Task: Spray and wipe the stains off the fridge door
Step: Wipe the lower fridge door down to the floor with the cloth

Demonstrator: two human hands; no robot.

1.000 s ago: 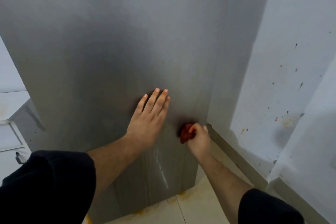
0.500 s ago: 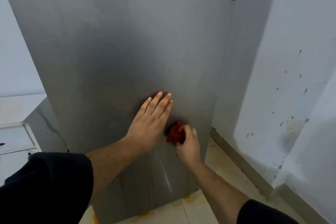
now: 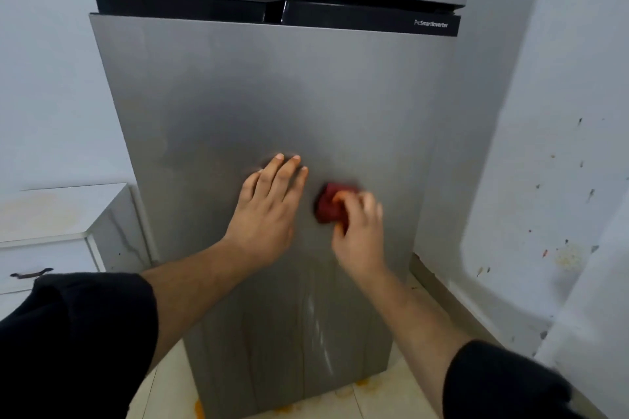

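The crumpled red cloth (image 3: 327, 207), bunched in the right hand (image 3: 359, 231), presses the grey fridge door (image 3: 272, 95) beside the left hand (image 3: 269, 211).

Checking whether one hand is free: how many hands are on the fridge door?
2. The left hand lies flat on the door; the right hand, beside it, grips a red cloth against the door.

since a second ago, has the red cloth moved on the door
Yes: the red cloth in the right hand slid left, away from the fridge door's right edge, toward the left hand.
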